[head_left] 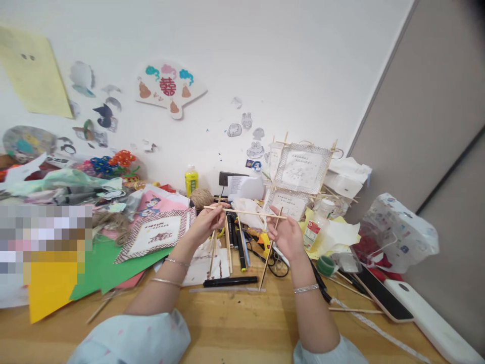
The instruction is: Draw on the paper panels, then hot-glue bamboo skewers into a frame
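A few thin wooden sticks form an open, three-sided frame held up above the table. One stick runs nearly level between my hands, and two others slope down from near its ends. My left hand pinches the left corner, where the sticks cross. Around the right crossing are the fingers of my right hand, closed on the sticks. How the corners are joined is too small to tell. Below the frame lies a black marker on the wooden table. Several more markers lie behind the frame.
At the back right stands a stick-framed paper lantern. A ball of twine and a yellow-green bottle are behind my left hand. Coloured paper is piled left; a clear glue bottle and phone lie right.
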Motion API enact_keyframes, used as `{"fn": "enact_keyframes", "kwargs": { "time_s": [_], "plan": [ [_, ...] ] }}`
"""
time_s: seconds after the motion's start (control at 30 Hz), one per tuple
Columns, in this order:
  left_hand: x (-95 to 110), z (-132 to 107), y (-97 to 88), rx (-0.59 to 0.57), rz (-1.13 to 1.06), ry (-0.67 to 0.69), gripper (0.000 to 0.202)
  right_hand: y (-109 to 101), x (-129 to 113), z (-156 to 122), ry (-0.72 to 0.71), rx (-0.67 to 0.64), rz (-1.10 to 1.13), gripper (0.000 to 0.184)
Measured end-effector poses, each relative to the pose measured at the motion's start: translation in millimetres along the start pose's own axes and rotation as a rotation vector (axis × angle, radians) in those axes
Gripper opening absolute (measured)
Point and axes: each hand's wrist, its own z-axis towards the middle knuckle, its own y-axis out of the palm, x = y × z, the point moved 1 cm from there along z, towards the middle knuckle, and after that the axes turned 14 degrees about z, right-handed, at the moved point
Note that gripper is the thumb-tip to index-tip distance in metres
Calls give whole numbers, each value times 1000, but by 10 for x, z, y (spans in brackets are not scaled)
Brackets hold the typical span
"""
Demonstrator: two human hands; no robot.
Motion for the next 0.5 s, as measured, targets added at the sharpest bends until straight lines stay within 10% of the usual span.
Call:
{"fn": "enact_keyframes", "kwargs": {
  "time_s": [0.5],
  "plan": [
    [7, 9, 49, 28, -57, 44, 28, 46, 69, 41, -159, 77, -333, 37]
  ]
}}
